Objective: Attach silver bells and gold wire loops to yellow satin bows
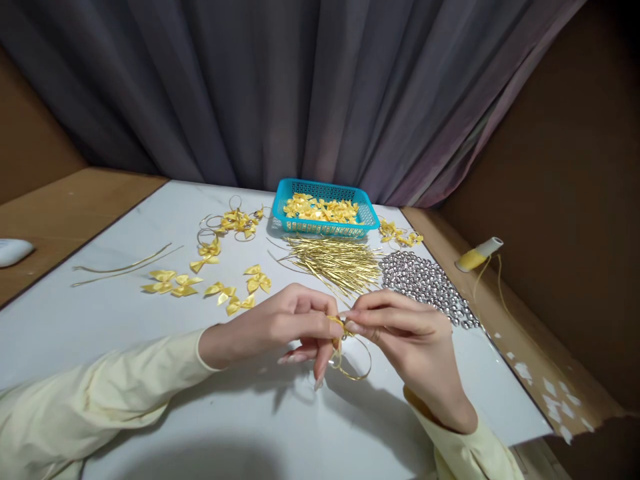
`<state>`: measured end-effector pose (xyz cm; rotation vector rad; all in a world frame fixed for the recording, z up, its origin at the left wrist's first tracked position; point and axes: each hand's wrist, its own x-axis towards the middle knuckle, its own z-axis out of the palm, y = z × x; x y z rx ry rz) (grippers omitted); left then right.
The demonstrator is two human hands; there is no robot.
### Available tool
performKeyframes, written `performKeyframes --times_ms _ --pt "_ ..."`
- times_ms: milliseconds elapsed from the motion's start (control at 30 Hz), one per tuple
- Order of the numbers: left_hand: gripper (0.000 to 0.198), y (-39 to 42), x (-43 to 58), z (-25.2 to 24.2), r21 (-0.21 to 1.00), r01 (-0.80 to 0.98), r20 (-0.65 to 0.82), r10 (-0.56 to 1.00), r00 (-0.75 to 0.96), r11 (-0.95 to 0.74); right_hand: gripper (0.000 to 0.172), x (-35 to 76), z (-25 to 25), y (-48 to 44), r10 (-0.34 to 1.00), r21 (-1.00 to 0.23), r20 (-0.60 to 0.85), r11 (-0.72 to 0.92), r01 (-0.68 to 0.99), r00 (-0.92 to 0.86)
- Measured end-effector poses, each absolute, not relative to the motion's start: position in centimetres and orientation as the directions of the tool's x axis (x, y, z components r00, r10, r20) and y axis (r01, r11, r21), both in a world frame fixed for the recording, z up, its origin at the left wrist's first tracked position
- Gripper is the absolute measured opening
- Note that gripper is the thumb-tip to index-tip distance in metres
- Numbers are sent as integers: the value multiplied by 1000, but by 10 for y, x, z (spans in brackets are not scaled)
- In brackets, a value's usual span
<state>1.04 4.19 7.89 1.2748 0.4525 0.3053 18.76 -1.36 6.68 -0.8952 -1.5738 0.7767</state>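
A small yellow ribbon bow [336, 327] is pinched between the thumb and fingers of my left hand [295, 327], which partly cover it. My right hand [413, 337] closes thumb and forefinger at the bow's right edge, on the gold cord [369, 365]. That cord hangs below the fingers in a round loop. A tiny silvery spot shows by the fingertips, too small to make out. Just beyond my hands lies a pile of cut gold cords [340, 263]. Silver beads [425, 283] are heaped behind my right hand.
A blue basket [370, 215] of yellow bows stands at the back. Loose bows [220, 291] lie on the left. Bows with cord loops [240, 222] sit behind them, more bows [400, 233] right of the basket. A yellow thread spool [475, 257] lies at the right edge.
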Motion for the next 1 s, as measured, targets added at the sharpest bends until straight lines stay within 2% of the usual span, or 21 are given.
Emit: performKeyframes --times_ms 200,500,833,1000 --pt "25 40 13 82 978 97 -180 510 841 185 29 188 66 -13 864 -852 494 503 149 -94" --pt "20 39 12 82 982 116 -176 499 849 149 17 187 67 -12 910 -900 415 414 138 -24" --pt "22 36 13 82 975 167 -217 455 863 149 19 190 61 -9 870 -874 481 467 136 105" --pt "24 33 15 78 958 191 -264 402 877 212 19 201 55 6 789 -825 563 515 235 247"
